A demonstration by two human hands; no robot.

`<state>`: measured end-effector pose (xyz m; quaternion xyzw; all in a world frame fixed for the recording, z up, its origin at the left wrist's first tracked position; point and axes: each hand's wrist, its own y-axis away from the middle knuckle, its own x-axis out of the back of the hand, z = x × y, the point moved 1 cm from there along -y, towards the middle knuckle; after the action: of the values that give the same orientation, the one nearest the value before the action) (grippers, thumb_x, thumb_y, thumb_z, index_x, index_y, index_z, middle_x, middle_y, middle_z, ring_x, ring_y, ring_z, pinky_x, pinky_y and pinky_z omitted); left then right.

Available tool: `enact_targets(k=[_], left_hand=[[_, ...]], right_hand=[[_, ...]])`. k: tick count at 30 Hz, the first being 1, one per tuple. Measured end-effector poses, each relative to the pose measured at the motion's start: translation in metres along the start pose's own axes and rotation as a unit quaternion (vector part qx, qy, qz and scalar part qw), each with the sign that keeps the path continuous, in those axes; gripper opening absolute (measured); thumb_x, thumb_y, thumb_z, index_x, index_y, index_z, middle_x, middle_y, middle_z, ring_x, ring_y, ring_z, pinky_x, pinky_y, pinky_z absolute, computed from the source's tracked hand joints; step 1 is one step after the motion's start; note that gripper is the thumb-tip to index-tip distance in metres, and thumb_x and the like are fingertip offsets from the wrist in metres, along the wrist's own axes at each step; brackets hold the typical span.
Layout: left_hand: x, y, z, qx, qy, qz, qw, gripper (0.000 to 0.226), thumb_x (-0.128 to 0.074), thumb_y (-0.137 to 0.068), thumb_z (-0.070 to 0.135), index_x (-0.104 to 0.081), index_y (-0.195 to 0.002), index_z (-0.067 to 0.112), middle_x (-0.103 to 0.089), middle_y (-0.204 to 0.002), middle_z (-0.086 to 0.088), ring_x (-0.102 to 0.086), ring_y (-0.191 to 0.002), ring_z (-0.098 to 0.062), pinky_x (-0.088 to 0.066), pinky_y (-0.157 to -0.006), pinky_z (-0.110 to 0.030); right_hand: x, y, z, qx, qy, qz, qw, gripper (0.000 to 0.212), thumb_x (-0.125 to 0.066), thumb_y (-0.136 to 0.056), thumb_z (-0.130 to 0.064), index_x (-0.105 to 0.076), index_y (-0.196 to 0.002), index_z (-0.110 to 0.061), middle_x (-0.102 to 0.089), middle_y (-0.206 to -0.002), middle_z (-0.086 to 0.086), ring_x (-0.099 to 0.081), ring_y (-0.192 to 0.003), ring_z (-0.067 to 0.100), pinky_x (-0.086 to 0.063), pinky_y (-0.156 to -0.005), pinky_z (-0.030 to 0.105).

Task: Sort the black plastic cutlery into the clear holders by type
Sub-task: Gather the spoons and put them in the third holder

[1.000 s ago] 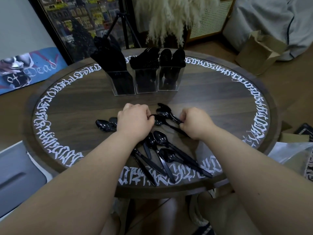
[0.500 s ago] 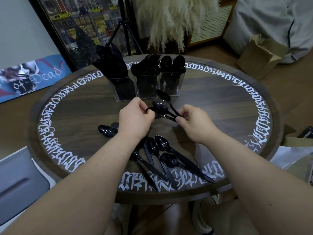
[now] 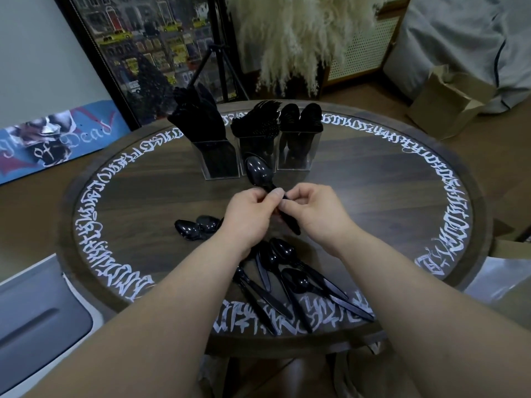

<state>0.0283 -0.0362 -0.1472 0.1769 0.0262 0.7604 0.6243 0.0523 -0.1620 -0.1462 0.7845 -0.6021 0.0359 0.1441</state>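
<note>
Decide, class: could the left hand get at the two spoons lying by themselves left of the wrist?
Probably yes. The two spoons lie in the open beside the left hand, nothing covering them, but that hand grips the held spoons with the right hand.

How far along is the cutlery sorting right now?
Mostly done: all three clear holders at the back of the table are packed with black cutlery. In hand: left hand and right hand grip stacked spoons. Left: loose spoons near the front edge.

Round dark table point(image 3: 373, 179), white script border; framed poster point(image 3: 149, 50), cardboard box point(image 3: 448, 101) behind.
</note>
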Motion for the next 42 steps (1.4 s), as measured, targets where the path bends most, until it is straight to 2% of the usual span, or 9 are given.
enact_targets(k=[3,8,13,16,25,30,36,40,42], left_hand=[[0.002,0.001,0.001,-0.001,-0.001,0.005,1.0,0.024,-0.055,-0.095,0.032,-0.067,-0.087,0.014,-0.068,-0.086,-0.017,-0.061,-0.073,-0.023,-0.055,-0.073,-0.043],[0.01,-0.001,0.003,-0.003,0.027,0.012,1.0,0.026,-0.047,-0.099,0.026,-0.06,-0.078,0.016,-0.069,-0.082,-0.014,-0.066,-0.072,-0.03,-0.055,-0.065,-0.041],[0.018,0.004,0.005,-0.003,-0.004,-0.092,0.996,0.026,-0.041,-0.101,0.019,-0.051,-0.078,0.014,-0.054,-0.062,0.002,-0.052,-0.056,-0.012,-0.045,-0.054,-0.026],[0.015,0.01,0.005,-0.014,-0.038,-0.159,0.986,0.025,-0.04,-0.101,0.015,-0.049,-0.078,0.013,-0.048,-0.057,0.004,-0.043,-0.051,-0.009,-0.037,-0.051,-0.019],[0.019,0.007,-0.001,-0.053,-0.147,-0.098,0.983,0.019,-0.045,-0.1,0.023,-0.058,-0.087,0.019,-0.065,-0.08,0.005,-0.063,-0.062,-0.006,-0.046,-0.056,-0.021],[0.016,0.006,0.003,-0.103,-0.244,-0.078,0.961,0.03,-0.042,-0.1,0.033,-0.054,-0.079,0.016,-0.058,-0.063,0.006,-0.053,-0.054,-0.009,-0.041,-0.058,-0.027],[0.014,0.009,0.008,-0.129,-0.313,-0.058,0.939,0.034,-0.037,-0.099,0.042,-0.052,-0.095,0.012,-0.056,-0.078,0.0,-0.056,-0.083,-0.025,-0.043,-0.074,-0.038],[0.01,0.012,0.007,-0.127,-0.303,-0.065,0.942,0.039,-0.029,-0.1,0.045,-0.052,-0.098,0.013,-0.061,-0.091,-0.002,-0.056,-0.093,-0.025,-0.045,-0.084,-0.041],[0.01,0.012,0.007,-0.129,-0.299,-0.054,0.944,0.04,-0.026,-0.101,0.042,-0.054,-0.102,0.013,-0.063,-0.098,-0.003,-0.057,-0.095,-0.022,-0.045,-0.086,-0.044]], right_hand=[[-0.002,-0.003,-0.001,0.085,0.188,0.028,0.978,0.022,-0.072,-0.082,-0.024,-0.057,-0.064,-0.025,-0.064,-0.063,-0.005,-0.058,-0.062,0.013,-0.047,-0.064,0.03],[-0.002,0.007,-0.016,0.137,0.339,-0.013,0.931,0.019,-0.065,-0.084,-0.039,-0.068,-0.074,-0.023,-0.068,-0.072,-0.004,-0.061,-0.074,0.015,-0.047,-0.069,0.03],[0.011,-0.002,-0.018,0.087,0.178,0.098,0.975,0.021,-0.056,-0.093,-0.029,-0.066,-0.108,-0.02,-0.066,-0.092,-0.007,-0.062,-0.086,0.014,-0.048,-0.083,0.03],[0.012,-0.008,-0.013,0.053,0.051,0.103,0.992,0.032,-0.056,-0.094,-0.024,-0.057,-0.126,-0.019,-0.065,-0.094,-0.005,-0.061,-0.065,0.008,-0.051,-0.069,0.025],[0.016,-0.012,-0.007,0.053,0.053,0.162,0.984,0.023,-0.063,-0.082,-0.007,-0.06,-0.071,-0.028,-0.061,-0.065,0.002,-0.061,-0.064,0.026,-0.054,-0.072,0.041],[0.016,-0.01,-0.012,0.041,0.003,0.143,0.989,0.014,-0.06,-0.088,-0.014,-0.065,-0.079,-0.023,-0.066,-0.067,0.0,-0.063,-0.055,0.015,-0.057,-0.069,0.041],[0.01,-0.007,-0.013,0.055,0.012,0.119,0.991,0.033,-0.071,-0.067,-0.053,-0.065,-0.09,-0.031,-0.069,-0.077,-0.003,-0.067,-0.067,0.016,-0.057,-0.073,0.041],[0.01,-0.008,-0.012,0.046,0.016,0.126,0.991,0.023,-0.068,-0.065,-0.051,-0.063,-0.082,-0.036,-0.069,-0.076,-0.004,-0.068,-0.076,0.021,-0.055,-0.08,0.048],[0.01,-0.007,-0.013,0.041,0.007,0.12,0.992,0.046,-0.067,-0.059,-0.059,-0.065,-0.096,-0.031,-0.069,-0.082,-0.003,-0.068,-0.081,0.022,-0.055,-0.083,0.049]])
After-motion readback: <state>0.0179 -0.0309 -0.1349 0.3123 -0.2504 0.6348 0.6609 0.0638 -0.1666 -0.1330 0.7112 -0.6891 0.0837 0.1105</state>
